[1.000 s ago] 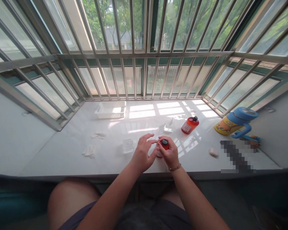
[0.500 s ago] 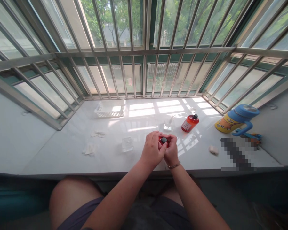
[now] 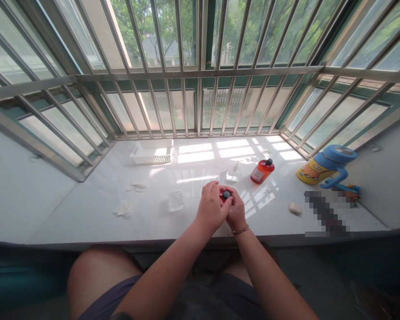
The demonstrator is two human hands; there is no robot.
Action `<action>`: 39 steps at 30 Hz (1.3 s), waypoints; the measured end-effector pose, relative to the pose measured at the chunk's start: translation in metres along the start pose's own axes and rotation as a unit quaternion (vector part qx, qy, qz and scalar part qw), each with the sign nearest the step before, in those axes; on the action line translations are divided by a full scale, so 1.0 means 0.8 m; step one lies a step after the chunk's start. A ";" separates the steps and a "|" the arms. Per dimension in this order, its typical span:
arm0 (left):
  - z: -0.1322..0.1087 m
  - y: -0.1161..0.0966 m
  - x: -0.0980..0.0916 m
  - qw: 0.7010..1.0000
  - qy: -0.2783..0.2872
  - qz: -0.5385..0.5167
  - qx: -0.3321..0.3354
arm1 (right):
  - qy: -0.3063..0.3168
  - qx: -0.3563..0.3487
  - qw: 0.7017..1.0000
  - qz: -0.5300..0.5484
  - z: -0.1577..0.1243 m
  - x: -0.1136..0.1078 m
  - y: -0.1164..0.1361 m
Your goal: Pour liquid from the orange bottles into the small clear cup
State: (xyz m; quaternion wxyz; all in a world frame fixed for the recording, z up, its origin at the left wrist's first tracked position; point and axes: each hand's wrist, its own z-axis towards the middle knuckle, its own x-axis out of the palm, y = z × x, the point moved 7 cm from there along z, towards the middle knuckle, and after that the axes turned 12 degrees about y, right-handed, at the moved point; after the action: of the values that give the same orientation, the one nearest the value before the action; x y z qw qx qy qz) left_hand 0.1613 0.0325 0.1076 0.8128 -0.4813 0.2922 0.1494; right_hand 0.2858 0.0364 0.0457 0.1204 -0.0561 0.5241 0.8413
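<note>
Both my hands meet over the near middle of the white windowsill (image 3: 86,213). My right hand (image 3: 237,213) is wrapped round a small red bottle (image 3: 223,198) with a dark cap (image 3: 226,194). My left hand (image 3: 211,208) is closed against the bottle's left side, with its fingertips at the cap. Most of the bottle is hidden by my fingers. A small clear container (image 3: 175,201) stands just left of my hands.
A second red bottle (image 3: 262,171) with a black cap stands further back right, next to a clear container (image 3: 233,172). A blue-lidded yellow cup (image 3: 325,166) lies at the far right. A white basket (image 3: 151,153) sits at the back, white pads (image 3: 125,208) on the left.
My left hand went from open with spread fingers to closed on the small bottle's cap side. Both hands with the bottle shifted slightly away from me.
</note>
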 end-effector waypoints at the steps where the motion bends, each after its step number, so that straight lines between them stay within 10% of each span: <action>1: 0.000 0.000 0.000 1.000 0.000 0.001 0.000 | -0.010 0.009 1.000 0.016 -0.001 -0.002 -0.003; 31: 0.005 -0.007 -0.005 1.000 -0.009 0.020 0.001 | -0.024 0.018 1.000 -0.003 -0.002 -0.003 -0.011; 39: -0.026 -0.005 -0.084 0.997 -0.067 0.018 0.023 | -0.002 -0.002 0.999 0.050 -0.002 0.001 -0.008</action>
State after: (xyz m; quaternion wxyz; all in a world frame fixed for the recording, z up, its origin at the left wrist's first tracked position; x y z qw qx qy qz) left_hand 0.1038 0.0154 0.1445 0.8388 -0.4459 0.2493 0.1886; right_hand 0.2863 0.0381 0.0390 0.0794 -0.0281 0.5243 0.8474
